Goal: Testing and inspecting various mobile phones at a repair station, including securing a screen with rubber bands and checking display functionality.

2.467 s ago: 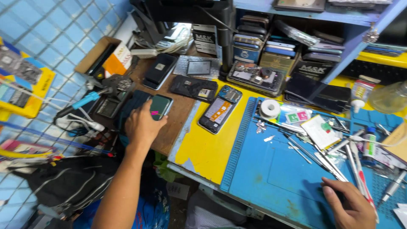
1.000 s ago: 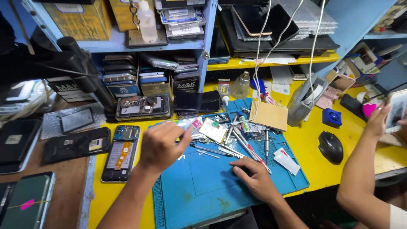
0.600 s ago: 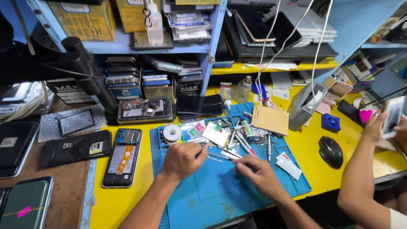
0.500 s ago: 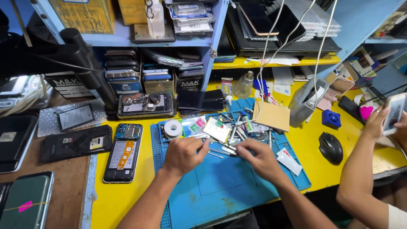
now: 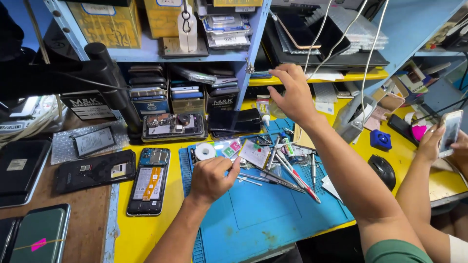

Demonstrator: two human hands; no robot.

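While the left hand [image 5: 210, 179] pinches tweezers [image 5: 249, 180], the open right hand [image 5: 291, 92] reaches shelfward.

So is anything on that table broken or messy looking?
Yes. The phone on the yellow bench left of the blue mat lies with its back cover off, its insides showing. Another opened phone sits under the shelf. Tools lie scattered across the mat's top by the left hand.

Two yellow boxes [image 5: 105, 24] stood on the top blue shelf. A flat silver packet with a white label [image 5: 92, 141] lay on the left. A co-worker's hand held up a phone with a bright screen [image 5: 451, 132] at the right.
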